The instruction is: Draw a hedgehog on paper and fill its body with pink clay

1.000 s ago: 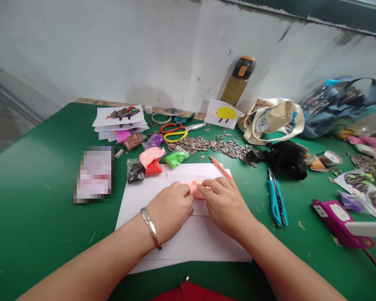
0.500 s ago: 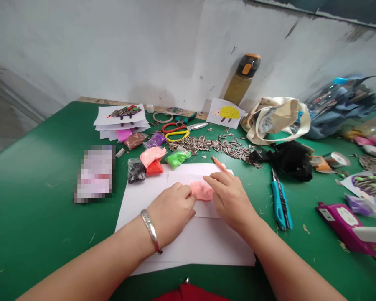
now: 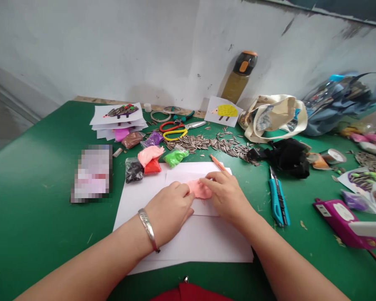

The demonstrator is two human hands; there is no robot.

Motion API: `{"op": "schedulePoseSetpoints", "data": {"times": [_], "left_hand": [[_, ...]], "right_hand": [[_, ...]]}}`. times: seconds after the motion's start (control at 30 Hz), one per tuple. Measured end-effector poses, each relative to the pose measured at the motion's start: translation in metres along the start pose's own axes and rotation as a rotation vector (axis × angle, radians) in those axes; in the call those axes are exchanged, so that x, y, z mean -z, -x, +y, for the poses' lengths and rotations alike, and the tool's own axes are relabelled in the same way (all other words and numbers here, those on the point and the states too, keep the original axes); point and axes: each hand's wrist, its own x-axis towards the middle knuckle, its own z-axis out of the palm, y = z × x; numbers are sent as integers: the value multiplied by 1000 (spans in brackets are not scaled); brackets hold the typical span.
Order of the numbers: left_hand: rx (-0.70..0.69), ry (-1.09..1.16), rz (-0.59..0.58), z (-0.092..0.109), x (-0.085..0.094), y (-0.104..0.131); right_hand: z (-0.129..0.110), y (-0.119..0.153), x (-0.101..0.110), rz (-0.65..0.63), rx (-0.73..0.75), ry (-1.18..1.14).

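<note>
2 hands w/ pink clay (image 3: 199, 189)

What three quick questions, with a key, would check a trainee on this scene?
1. Multiple choice: what do the left hand and right hand both touch? A) scissors B) flat pink clay C) green packet
2. True or false: the blue cutter lies right of the white paper.
3. Fill in: the card beside the bottle shows an animal with a ____ back.
Key: 1 B; 2 true; 3 yellow.
</note>
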Motion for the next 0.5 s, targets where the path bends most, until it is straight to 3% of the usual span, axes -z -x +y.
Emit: {"op": "schedulePoseSetpoints", "data": {"times": [0.13, 0.5], "left_hand": [[2, -2, 0, 0, 1, 0], [14, 16, -4, 0, 0, 0]], "right_hand": [[6, 3, 9, 59, -49, -37], [-4, 4, 6, -81, 51, 52]]}}
